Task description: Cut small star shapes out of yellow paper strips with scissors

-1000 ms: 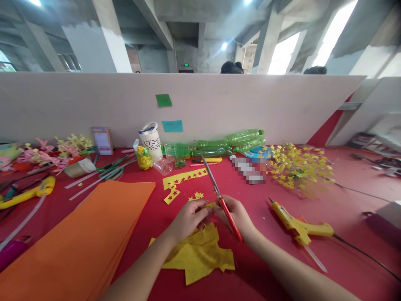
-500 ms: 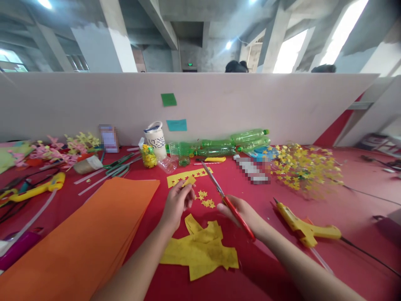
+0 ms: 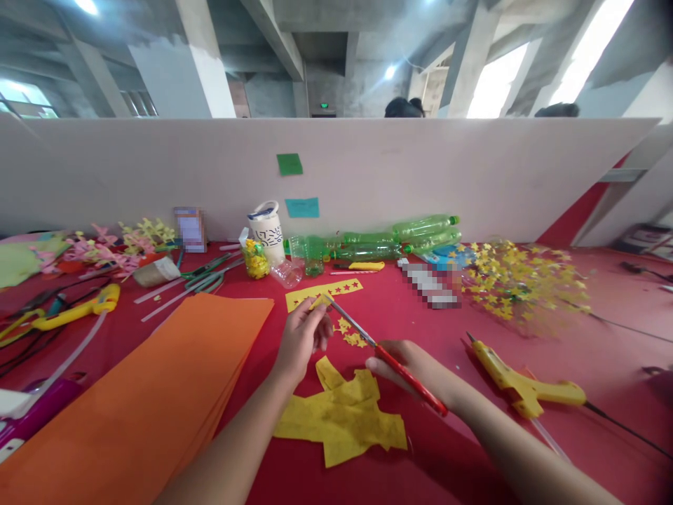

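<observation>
My left hand (image 3: 302, 333) pinches a small piece of yellow felt (image 3: 318, 301) between thumb and fingers. Closed around the handles of red-handled scissors (image 3: 392, 361) is my right hand (image 3: 413, 365); the blade tips touch or nearly touch the felt piece. Behind the left hand lies a yellow strip with star-shaped holes (image 3: 347, 287). Several small yellow stars (image 3: 355, 339) rest on the red table between the hands. Nearer to me, larger yellow felt scraps (image 3: 347, 421) overlap in a loose pile.
Orange sheets (image 3: 173, 372) are stacked at left. A yellow glue gun (image 3: 520, 382) with a cord lies at right, before a spray of yellow stars (image 3: 526, 284). Green plastic bottles (image 3: 373, 245), a yellow cutter (image 3: 366, 266) and a white cup (image 3: 266, 235) stand or lie along the partition (image 3: 420, 168).
The scissors have swung left and lower, bringing their tips to the felt piece in my left hand. The whole view has shifted slightly.
</observation>
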The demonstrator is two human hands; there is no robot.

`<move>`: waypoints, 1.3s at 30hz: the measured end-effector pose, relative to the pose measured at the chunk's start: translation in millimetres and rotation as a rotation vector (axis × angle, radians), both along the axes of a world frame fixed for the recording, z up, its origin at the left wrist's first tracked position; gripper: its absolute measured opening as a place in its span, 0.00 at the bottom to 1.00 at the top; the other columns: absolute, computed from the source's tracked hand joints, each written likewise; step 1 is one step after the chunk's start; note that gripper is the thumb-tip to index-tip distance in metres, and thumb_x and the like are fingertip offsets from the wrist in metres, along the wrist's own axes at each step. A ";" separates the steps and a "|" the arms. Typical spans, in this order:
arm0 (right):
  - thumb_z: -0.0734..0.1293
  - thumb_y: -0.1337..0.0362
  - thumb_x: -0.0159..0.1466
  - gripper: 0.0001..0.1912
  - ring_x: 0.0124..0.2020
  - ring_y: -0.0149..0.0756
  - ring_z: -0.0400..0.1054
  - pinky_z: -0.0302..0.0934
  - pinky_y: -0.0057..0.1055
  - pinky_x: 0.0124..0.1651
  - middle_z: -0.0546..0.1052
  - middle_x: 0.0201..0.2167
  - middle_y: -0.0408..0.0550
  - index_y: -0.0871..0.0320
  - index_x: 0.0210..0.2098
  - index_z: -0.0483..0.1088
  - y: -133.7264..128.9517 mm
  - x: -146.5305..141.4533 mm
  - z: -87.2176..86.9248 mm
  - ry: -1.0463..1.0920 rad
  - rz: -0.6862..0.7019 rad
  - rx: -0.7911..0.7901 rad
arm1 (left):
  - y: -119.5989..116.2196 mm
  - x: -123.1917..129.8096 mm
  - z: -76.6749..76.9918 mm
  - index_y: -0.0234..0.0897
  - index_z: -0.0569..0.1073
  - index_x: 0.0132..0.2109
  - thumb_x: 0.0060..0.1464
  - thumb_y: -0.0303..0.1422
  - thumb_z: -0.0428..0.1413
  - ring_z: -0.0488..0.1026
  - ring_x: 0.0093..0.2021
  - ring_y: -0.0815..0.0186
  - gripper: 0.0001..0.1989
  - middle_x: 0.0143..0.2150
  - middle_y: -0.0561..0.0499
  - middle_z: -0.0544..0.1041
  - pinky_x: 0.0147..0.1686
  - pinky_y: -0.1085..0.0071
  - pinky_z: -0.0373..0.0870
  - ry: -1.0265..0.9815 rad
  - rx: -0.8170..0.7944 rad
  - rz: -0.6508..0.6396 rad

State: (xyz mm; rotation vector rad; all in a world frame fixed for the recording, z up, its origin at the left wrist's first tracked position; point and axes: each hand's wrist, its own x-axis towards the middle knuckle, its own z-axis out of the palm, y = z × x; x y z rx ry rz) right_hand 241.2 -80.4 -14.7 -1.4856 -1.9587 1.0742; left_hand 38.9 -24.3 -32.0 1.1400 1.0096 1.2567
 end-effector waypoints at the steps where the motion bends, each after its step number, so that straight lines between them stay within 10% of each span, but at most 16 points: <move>1: 0.66 0.47 0.58 0.24 0.21 0.26 0.47 0.43 0.24 0.22 0.54 0.19 0.37 0.57 0.20 0.55 0.1 0.0 -0.8 0.011 0.010 -0.009 | -0.5 -0.1 0.6 0.37 0.66 0.34 0.52 0.44 0.55 0.60 0.13 0.76 0.14 0.19 0.57 0.70 0.12 0.79 0.48 0.008 0.008 -0.014; 39: 0.60 0.44 0.64 0.26 0.14 0.22 0.50 0.44 0.22 0.18 0.56 0.13 0.35 0.58 0.21 0.57 -3.7 -0.8 -3.7 0.220 0.103 -0.252 | -1.2 -4.4 0.9 0.35 0.69 0.32 0.54 0.38 0.56 0.63 0.15 0.74 0.10 0.19 0.56 0.71 0.14 0.77 0.55 -0.054 0.052 -0.097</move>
